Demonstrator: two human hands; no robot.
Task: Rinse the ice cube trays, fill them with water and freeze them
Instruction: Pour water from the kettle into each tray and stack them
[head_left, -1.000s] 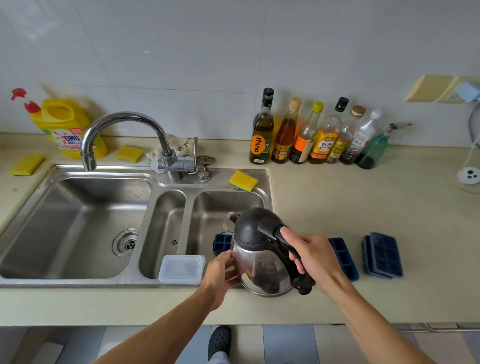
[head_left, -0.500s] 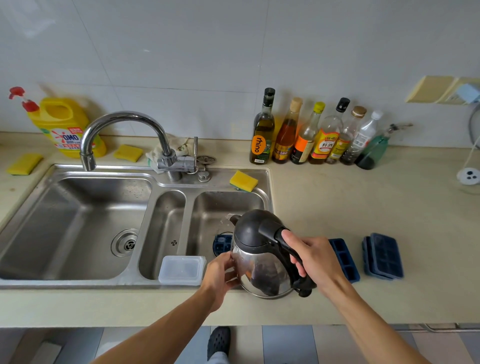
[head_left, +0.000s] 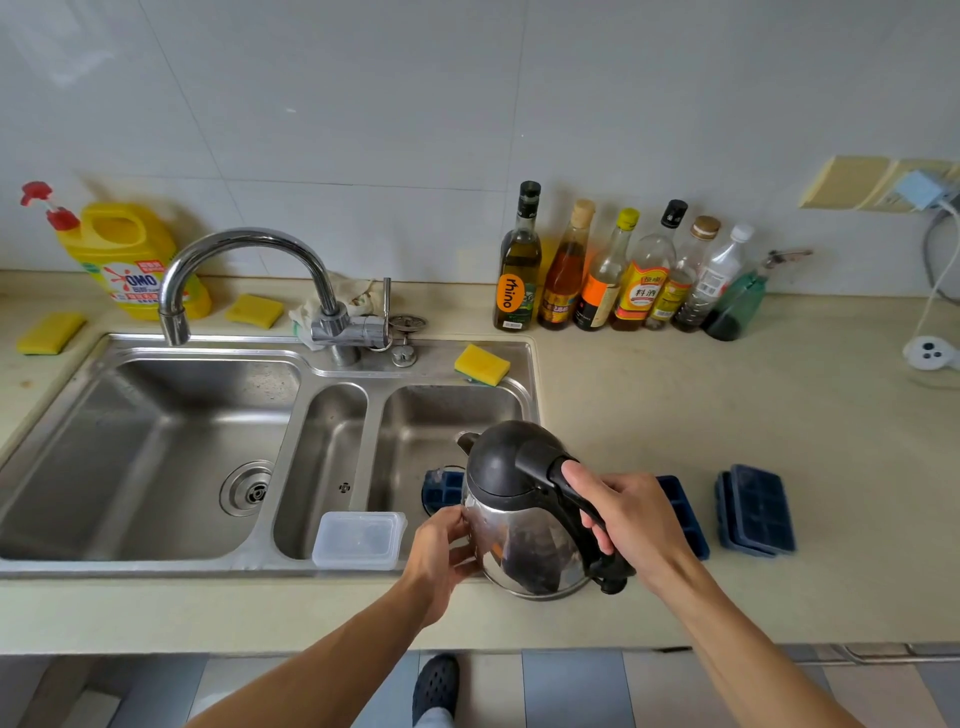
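My right hand (head_left: 631, 519) grips the black handle of a steel kettle (head_left: 524, 525) held over the sink's front right corner, spout pointing away and left. My left hand (head_left: 441, 545) touches the kettle's steel side with its fingers. A dark blue ice cube tray (head_left: 441, 491) lies in the right sink basin, mostly hidden behind the kettle. A second blue tray (head_left: 683, 514) lies on the counter just right of my right hand. Further right sit two stacked blue trays (head_left: 756, 512).
A clear plastic lid (head_left: 359, 539) rests on the sink's front rim. The faucet (head_left: 244, 270) arches over the left basin (head_left: 156, 457). Several bottles (head_left: 613, 275) line the wall. Yellow sponges (head_left: 481, 365) and a detergent jug (head_left: 130, 260) stand behind the sink.
The kettle and both hands have barely shifted; the view has dipped very slightly.
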